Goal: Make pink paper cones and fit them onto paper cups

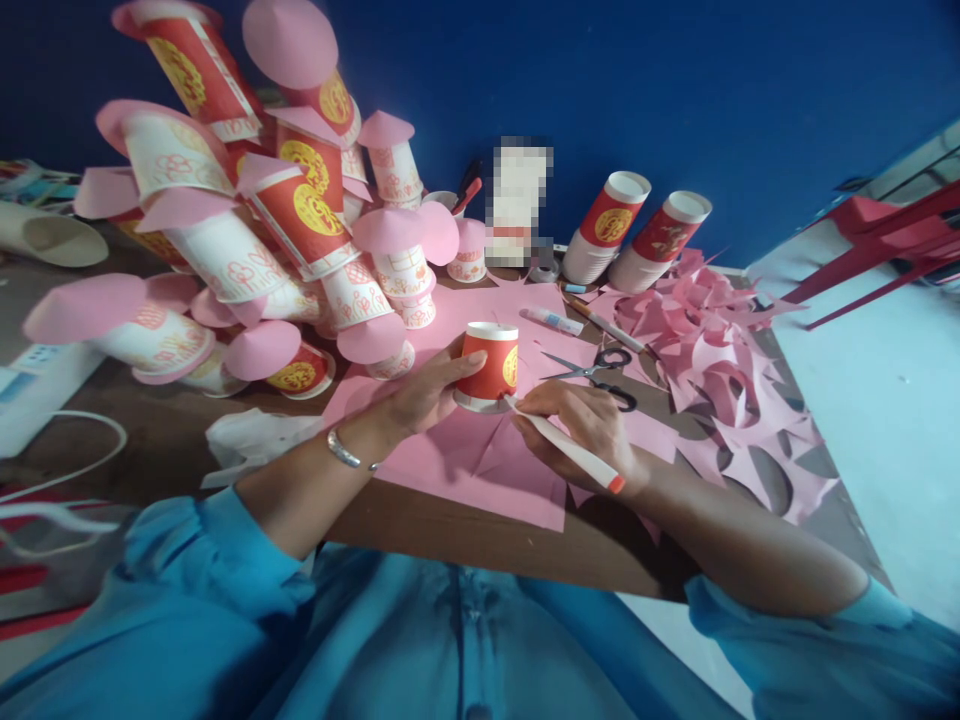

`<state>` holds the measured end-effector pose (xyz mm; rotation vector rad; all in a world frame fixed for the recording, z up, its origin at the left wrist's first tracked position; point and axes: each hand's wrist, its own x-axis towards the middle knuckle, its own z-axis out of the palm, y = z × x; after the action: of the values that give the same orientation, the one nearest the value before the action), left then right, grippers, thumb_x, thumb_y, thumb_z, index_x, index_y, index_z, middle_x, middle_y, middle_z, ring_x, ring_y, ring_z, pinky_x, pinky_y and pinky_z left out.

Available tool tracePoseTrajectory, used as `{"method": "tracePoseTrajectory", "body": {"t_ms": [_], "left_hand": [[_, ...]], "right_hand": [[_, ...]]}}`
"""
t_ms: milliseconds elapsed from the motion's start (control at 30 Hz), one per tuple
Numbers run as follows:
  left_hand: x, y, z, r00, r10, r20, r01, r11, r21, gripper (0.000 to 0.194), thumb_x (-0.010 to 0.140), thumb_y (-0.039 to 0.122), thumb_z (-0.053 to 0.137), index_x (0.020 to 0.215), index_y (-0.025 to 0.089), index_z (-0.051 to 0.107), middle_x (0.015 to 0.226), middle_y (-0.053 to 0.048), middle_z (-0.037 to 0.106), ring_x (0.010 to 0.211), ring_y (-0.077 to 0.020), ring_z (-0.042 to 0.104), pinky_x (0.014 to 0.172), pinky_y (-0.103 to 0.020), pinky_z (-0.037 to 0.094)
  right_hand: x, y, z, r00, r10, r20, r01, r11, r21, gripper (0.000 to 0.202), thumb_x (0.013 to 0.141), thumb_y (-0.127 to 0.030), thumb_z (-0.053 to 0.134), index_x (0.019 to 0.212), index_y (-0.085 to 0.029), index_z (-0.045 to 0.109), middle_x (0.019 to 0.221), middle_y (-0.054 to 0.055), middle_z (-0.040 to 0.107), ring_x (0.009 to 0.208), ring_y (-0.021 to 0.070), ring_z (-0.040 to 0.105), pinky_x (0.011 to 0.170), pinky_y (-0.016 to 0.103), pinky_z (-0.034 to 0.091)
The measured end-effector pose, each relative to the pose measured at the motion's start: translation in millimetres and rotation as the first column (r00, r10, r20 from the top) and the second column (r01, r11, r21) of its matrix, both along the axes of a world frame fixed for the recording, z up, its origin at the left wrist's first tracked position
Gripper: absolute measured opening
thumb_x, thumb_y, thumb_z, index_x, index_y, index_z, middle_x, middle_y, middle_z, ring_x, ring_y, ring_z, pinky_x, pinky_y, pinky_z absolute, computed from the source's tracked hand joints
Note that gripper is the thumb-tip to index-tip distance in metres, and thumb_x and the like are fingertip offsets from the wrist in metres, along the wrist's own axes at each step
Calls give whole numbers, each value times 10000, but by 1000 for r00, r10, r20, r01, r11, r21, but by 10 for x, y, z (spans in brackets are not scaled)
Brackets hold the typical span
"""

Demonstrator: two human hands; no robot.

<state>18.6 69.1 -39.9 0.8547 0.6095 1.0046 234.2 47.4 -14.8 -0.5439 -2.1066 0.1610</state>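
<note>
My left hand (435, 385) is wrapped round a red paper cup (491, 365) with a yellow emblem, its white rim down and its base up. A white marker (574, 450) with an orange end is pinched in my right hand (574, 425), its tip touching the lower part of the cup. Pink paper (517, 485) lies on the table beneath both hands. Just beyond my right hand rest scissors (592, 372) with black handles, blades apart. A white glue stick (553, 321) lies behind them.
Cups with pink paper cones (225, 245) are piled at the left. Two stacks of cups, one red and white (607, 230), stand at the back right beside pink scraps (697, 320). Crumpled white plastic (259, 440) lies near my left forearm. A red chair (885, 240) is far right.
</note>
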Motion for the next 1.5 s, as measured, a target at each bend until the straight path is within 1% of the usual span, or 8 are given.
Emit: {"method": "tracePoseTrajectory", "body": {"t_ms": [133, 267, 433, 700, 933, 1133, 1300, 1500], "left_hand": [[2, -1, 4, 1000, -12, 2, 12, 1000, 3, 457, 863, 480, 842, 1155, 177, 661, 1046, -78, 778, 933, -240, 748, 865, -360, 570], [-1, -3, 1, 1000, 22, -1, -22, 1000, -7, 457, 854, 464, 857, 1165, 181, 678, 1084, -73, 769, 981, -218, 725, 866, -322, 560], [-5, 0, -4, 1000, 15, 10, -15, 1000, -3, 461, 850, 466, 863, 1160, 180, 677, 1072, -69, 765, 957, -203, 714, 863, -317, 561], [6, -1, 27, 1000, -28, -3, 28, 999, 25, 415, 882, 485, 818, 1112, 173, 669, 1027, -82, 768, 928, -233, 735, 837, -346, 564], [11, -15, 50, 1000, -23, -2, 23, 1000, 1, 417, 881, 466, 825, 1131, 175, 662, 1004, -67, 769, 918, -213, 731, 854, -341, 562], [18, -18, 43, 999, -18, -30, 18, 1000, 22, 417, 867, 478, 834, 1096, 180, 653, 982, -61, 766, 904, -214, 731, 831, -328, 551], [13, -25, 41, 998, -36, -52, 37, 999, 11, 423, 878, 479, 817, 1118, 181, 637, 1006, -70, 768, 916, -230, 737, 820, -335, 554], [8, -28, 33, 998, -20, -54, 20, 1000, 6, 447, 869, 459, 831, 1160, 184, 632, 1056, -79, 770, 947, -237, 737, 832, -342, 557]], "right_hand": [[5, -1, 1, 1000, 9, -12, -9, 1000, 8, 155, 948, -107, 699, 1007, -212, 601, 775, 19, 758, 632, 161, 740, 581, 254, 592], [20, -5, 16, 999, 41, -17, -41, 999, 19, 181, 932, -90, 700, 1035, -209, 609, 764, 13, 754, 664, 172, 759, 610, 261, 608], [24, -5, 24, 1000, 29, -12, -28, 999, 14, 163, 946, -106, 686, 1037, -219, 612, 779, 10, 757, 666, 162, 758, 605, 255, 607], [4, 0, 8, 1000, 21, 5, -21, 1000, 15, 146, 961, -112, 686, 1021, -215, 602, 772, 14, 753, 655, 159, 746, 598, 256, 601], [0, -4, -15, 999, 32, 3, -32, 999, -2, 148, 954, -103, 694, 1009, -202, 598, 772, 28, 752, 649, 166, 746, 598, 264, 597], [7, -4, -21, 998, 53, 19, -53, 998, -14, 151, 966, -117, 693, 1046, -208, 602, 802, 28, 765, 685, 167, 758, 610, 263, 602], [10, 4, -39, 997, 71, 12, -71, 997, -33, 135, 975, -135, 699, 1054, -203, 612, 814, 29, 765, 688, 164, 753, 611, 265, 598], [19, 2, -32, 999, 42, 3, -42, 999, -33, 137, 968, -128, 698, 1049, -207, 622, 833, 25, 771, 689, 160, 754, 613, 260, 596]]}}
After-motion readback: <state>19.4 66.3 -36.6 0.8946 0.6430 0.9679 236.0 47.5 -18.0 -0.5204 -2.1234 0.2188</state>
